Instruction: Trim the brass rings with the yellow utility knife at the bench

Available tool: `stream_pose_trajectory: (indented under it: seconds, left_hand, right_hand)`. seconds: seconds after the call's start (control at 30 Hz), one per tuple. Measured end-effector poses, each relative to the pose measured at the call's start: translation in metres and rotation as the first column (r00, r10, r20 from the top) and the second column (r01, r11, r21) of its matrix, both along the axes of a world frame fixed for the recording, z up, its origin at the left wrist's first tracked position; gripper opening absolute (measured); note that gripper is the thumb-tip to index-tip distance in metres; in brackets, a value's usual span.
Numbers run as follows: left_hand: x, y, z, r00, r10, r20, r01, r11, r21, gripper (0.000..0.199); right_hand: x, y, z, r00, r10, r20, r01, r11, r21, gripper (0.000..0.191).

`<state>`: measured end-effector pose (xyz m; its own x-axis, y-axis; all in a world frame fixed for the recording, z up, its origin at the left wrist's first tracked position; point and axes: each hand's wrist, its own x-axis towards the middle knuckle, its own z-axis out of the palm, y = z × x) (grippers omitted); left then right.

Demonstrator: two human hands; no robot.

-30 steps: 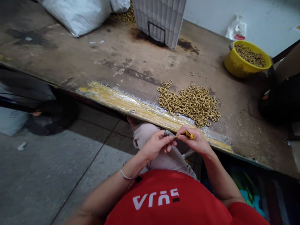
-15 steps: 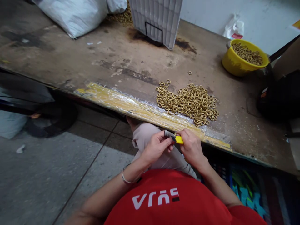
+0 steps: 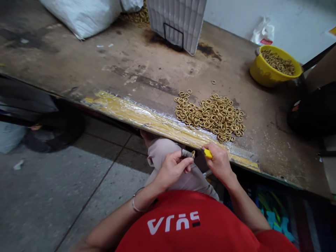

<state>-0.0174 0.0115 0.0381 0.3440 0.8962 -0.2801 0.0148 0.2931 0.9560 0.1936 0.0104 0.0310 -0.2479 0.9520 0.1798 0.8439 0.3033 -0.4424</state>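
A brass-coloured ring (image 3: 193, 154) is pinched between the thumb and wrapped finger of a worker's left hand (image 3: 173, 168), just in front of the table's near edge, its rim left exposed, apparently to keep it steady and in plain sight. The grey wrap (image 3: 186, 153) on that finger likely guards the skin. The right hand (image 3: 219, 162), clenched around a yellow-handled tool (image 3: 208, 153), is near the ring but apart from it; the tool's dark tip is too small to make out. On the table (image 3: 157, 80), a heap of matching rings (image 3: 215, 115) spreads onto the yellow tape (image 3: 131, 113) along the near edge, seemingly for easy reach, with one loose ring (image 3: 214, 82) beyond it. By the far edge, toward the right, a yellow basin (image 3: 270, 76) holds more rings, its wall presumably keeping them from scattering.
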Motion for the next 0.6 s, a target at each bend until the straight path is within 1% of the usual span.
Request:
stream_pose_trajectory:
  seconds: [0.07, 0.17, 0.27, 0.33, 0.37, 0.43, 0.5, 0.53, 0.6]
  left_hand:
    - [0.002, 0.002, -0.004, 1.0, 0.006, -0.011, -0.006, 1.0, -0.015, 0.024]
    - [0.004, 0.002, -0.007, 1.0, 0.005, -0.024, -0.006, 1.0, -0.007, 0.024]
    - [0.004, 0.002, -0.007, 0.999, -0.008, -0.041, 0.009, 1.0, 0.026, 0.023]
    - [0.001, 0.0, -0.004, 0.997, -0.011, -0.077, 0.017, 0.997, 0.071, 0.024]
    - [-0.001, -0.002, -0.001, 0.995, -0.018, -0.101, 0.027, 0.995, 0.099, 0.025]
    - [-0.006, -0.007, 0.007, 0.989, -0.044, -0.143, 0.068, 0.984, 0.166, 0.026]
    - [-0.011, -0.011, 0.013, 0.98, -0.114, -0.164, 0.151, 0.96, 0.238, 0.022]
    - [-0.013, -0.011, 0.013, 0.97, -0.163, -0.182, 0.21, 0.937, 0.28, 0.022]
    - [-0.012, -0.01, 0.008, 0.952, -0.169, -0.254, 0.252, 0.905, 0.342, 0.026]
  right_hand:
    - [-0.009, -0.007, 0.002, 0.999, 0.028, 0.038, -0.028, 1.0, -0.013, 0.019]
    - [-0.019, -0.015, 0.002, 0.993, 0.04, 0.111, -0.036, 0.999, -0.037, 0.019]
    - [-0.023, -0.016, -0.001, 0.989, 0.017, 0.15, -0.015, 1.0, -0.019, 0.02]
    - [-0.023, -0.014, -0.004, 0.981, 0.003, 0.192, 0.0, 1.0, -0.014, 0.019]
    - [-0.022, -0.012, -0.006, 0.974, -0.015, 0.225, 0.022, 0.999, -0.027, 0.019]
    - [-0.014, -0.007, -0.009, 0.942, -0.105, 0.318, 0.135, 0.988, -0.076, 0.019]
    - [-0.002, 0.0, -0.011, 0.894, -0.223, 0.388, 0.278, 0.956, -0.093, 0.021]
    - [0.004, 0.004, -0.011, 0.882, -0.262, 0.392, 0.318, 0.944, -0.083, 0.023]
    - [0.013, 0.011, -0.009, 0.894, -0.278, 0.352, 0.311, 0.95, -0.038, 0.026]
